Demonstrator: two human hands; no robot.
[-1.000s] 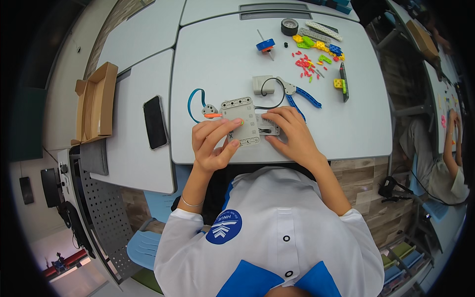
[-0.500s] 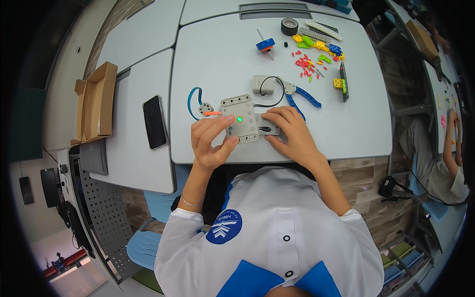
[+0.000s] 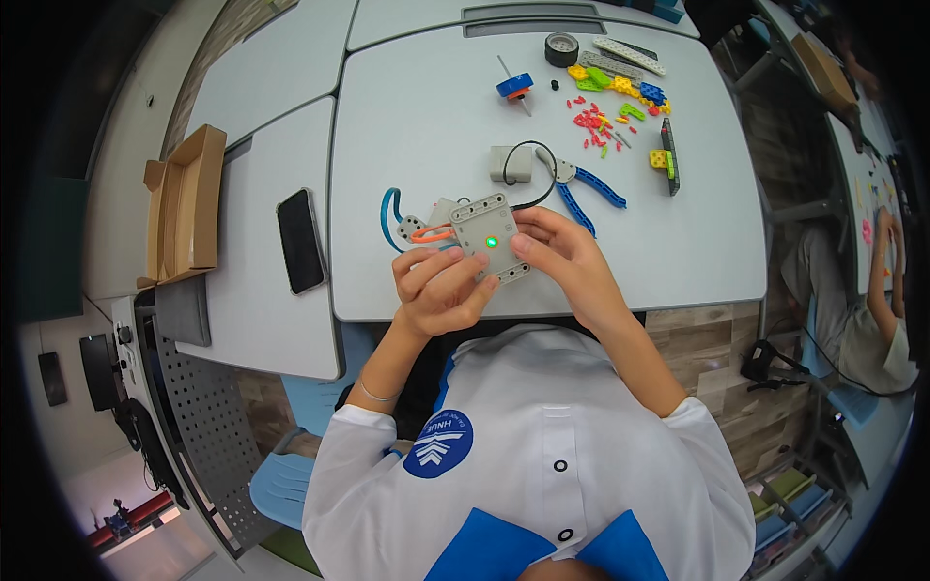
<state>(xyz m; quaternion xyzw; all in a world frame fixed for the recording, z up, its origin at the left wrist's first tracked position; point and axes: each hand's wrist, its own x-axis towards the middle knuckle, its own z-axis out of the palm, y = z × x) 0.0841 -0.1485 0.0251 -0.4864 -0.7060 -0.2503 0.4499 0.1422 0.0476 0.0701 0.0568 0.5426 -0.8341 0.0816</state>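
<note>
A pale grey robot controller brick (image 3: 492, 221) with a lit green button is held tilted over the table's near part. My left hand (image 3: 441, 293) pinches its lower left side, fingertips near the button. My right hand (image 3: 572, 261) grips the right edge, thumb on the face and fingers behind. An orange cable (image 3: 432, 233) loops at the brick's left side. Next to it lie a small grey part with holes (image 3: 412, 228) and a blue cable (image 3: 387, 215). Beyond the brick are a grey block (image 3: 511, 164), a black cable (image 3: 555, 167) and a plier-like tool with blue handles (image 3: 599, 187).
Farther back are a wheel (image 3: 561, 49), a blue-and-orange piece on a shaft (image 3: 514, 86), small red pins (image 3: 589, 121) and coloured connectors (image 3: 625, 85). A black phone (image 3: 301, 241) and cardboard box (image 3: 187, 205) are left. Another person's hands (image 3: 885, 228) work far right.
The brick has turned and shifted right. My right hand has left the flat grey piece beside it and now grips the brick's right edge. The orange cable now shows as a loop.
</note>
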